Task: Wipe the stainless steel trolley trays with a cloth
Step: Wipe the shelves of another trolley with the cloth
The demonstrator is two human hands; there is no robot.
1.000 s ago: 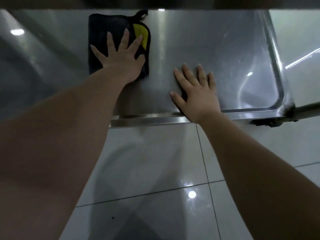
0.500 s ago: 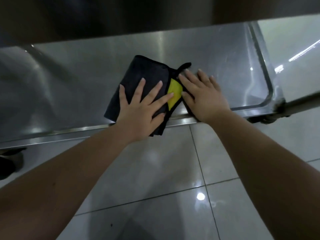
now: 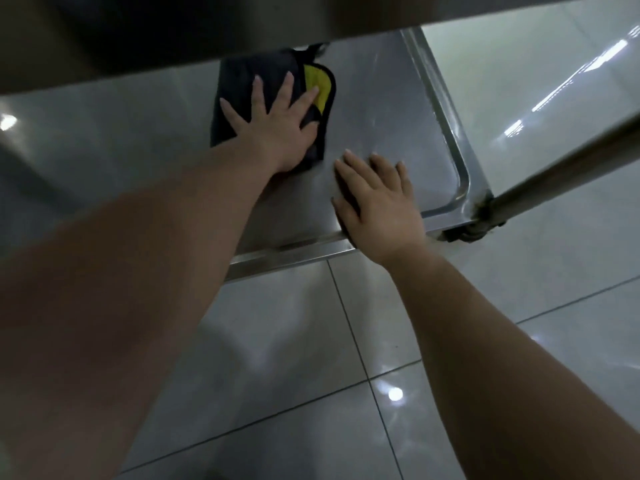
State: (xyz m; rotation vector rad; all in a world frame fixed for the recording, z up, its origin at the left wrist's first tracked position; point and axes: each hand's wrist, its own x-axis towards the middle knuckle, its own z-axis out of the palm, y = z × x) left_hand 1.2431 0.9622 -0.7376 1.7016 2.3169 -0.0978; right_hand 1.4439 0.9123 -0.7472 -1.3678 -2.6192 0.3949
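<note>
Left hand, fingers spread straight, presses the dark cloth onto the lower trolley tray; right hand, fingers straight, rests flat at the cloth's 5 o'clock

left hand flat on cloth | right hand flat on tray

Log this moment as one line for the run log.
step: wiping lower tray | left hand: flat on black-and-yellow cloth | right hand: flat on bare tray by front rim
</note>
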